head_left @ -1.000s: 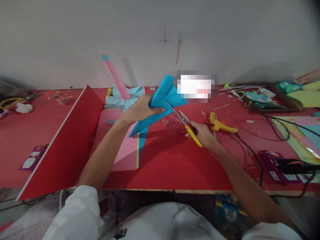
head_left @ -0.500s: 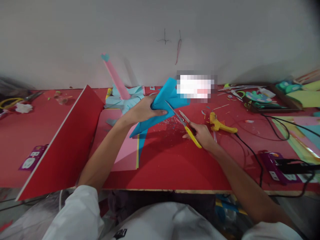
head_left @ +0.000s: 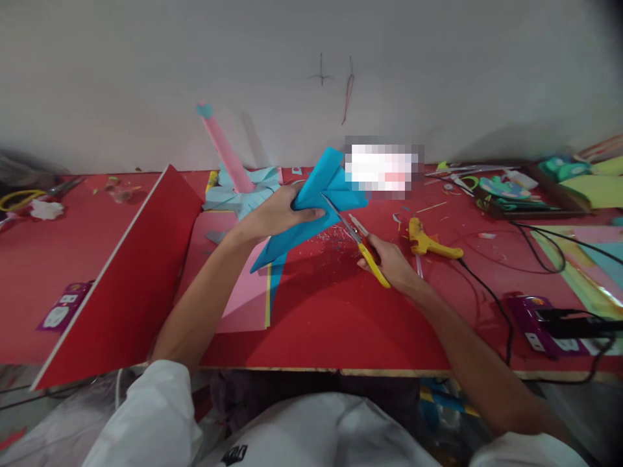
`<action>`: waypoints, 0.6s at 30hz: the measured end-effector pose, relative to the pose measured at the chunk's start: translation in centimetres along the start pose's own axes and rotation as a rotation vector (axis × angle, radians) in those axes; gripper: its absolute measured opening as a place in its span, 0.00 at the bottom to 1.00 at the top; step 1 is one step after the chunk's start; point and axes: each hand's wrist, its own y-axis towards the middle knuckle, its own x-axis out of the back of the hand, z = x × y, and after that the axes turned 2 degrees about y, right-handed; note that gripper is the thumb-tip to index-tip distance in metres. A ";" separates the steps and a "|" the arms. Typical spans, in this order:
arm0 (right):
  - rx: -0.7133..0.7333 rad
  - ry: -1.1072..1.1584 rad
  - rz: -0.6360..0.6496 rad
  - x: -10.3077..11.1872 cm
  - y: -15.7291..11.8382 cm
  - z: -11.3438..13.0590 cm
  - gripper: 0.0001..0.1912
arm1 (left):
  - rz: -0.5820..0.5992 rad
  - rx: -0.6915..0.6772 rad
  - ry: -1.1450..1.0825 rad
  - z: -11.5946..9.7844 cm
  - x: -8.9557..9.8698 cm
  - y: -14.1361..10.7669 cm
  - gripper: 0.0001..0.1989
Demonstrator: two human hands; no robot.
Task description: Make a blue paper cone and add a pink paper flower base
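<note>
Head view: pink sheets [head_left: 246,295] lie near left on the red counter [head_left: 341,331]. The right hand [head_left: 393,261] has its grip around yellow-handled scissors [head_left: 374,264], blades parted; a glue gun [head_left: 431,242] lies to its right. Mid-scene, the left hand [head_left: 275,215] holds folded blue paper [head_left: 294,239] above the counter, one blade overlapping it. Far left, a pink tube [head_left: 225,150] rises.
</note>
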 end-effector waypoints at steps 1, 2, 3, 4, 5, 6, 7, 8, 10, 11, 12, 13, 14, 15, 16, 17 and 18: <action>0.003 0.000 0.006 0.0 -0.1 0.0 0.17 | -0.003 -0.016 0.011 0.0 0.0 0.0 0.26; 0.007 0.006 0.016 0.1 -0.1 0.1 0.17 | -0.001 -0.033 0.018 0.0 0.0 0.0 0.26; 0.011 0.018 0.030 0.1 -0.2 0.2 0.17 | 0.006 -0.048 0.020 -0.1 0.0 0.0 0.26; 0.013 0.034 0.044 0.1 -0.3 0.3 0.18 | 0.015 -0.057 0.019 -0.1 0.0 0.0 0.26; 0.014 0.050 0.057 0.0 -0.4 0.4 0.19 | 0.023 -0.061 0.018 -0.2 -0.1 0.0 0.26; 0.013 0.062 0.064 0.0 -0.4 0.5 0.20 | 0.028 -0.061 0.017 -0.2 -0.2 0.0 0.26; 0.011 0.068 0.063 0.0 -0.5 0.6 0.21 | 0.032 -0.058 0.016 -0.2 -0.2 0.0 0.25; 0.011 0.068 0.056 0.0 -0.4 0.7 0.20 | 0.034 -0.056 0.016 -0.2 -0.3 0.0 0.25; 0.015 0.064 0.036 0.0 -0.3 0.8 0.19 | 0.040 -0.055 0.019 -0.2 -0.5 0.1 0.24; 0.017 0.063 0.026 0.1 -0.2 0.7 0.18 | 0.042 -0.057 0.023 -0.1 -0.5 0.1 0.24; 0.020 0.061 0.017 0.1 -0.1 0.6 0.17 | 0.043 -0.059 0.030 -0.1 -0.5 0.1 0.23; 0.021 0.057 0.010 0.1 0.0 0.5 0.18 | 0.041 -0.059 0.037 0.0 -0.5 0.2 0.23; 0.021 0.048 0.000 0.1 0.1 0.3 0.19 | 0.038 -0.058 0.044 0.1 -0.5 0.2 0.23; 0.020 0.035 -0.014 0.1 0.2 0.2 0.21 | 0.036 -0.055 0.049 0.2 -0.5 0.2 0.23; 0.018 0.019 -0.029 0.1 0.2 0.0 0.23 | 0.033 -0.051 0.050 0.2 -0.5 0.3 0.23; 0.015 0.002 -0.044 0.1 0.3 -0.1 0.25 | 0.032 -0.043 0.044 0.3 -0.5 0.3 0.23; 0.013 -0.012 -0.057 0.1 0.2 -0.2 0.28 | 0.034 -0.034 0.031 0.3 -0.6 0.3 0.23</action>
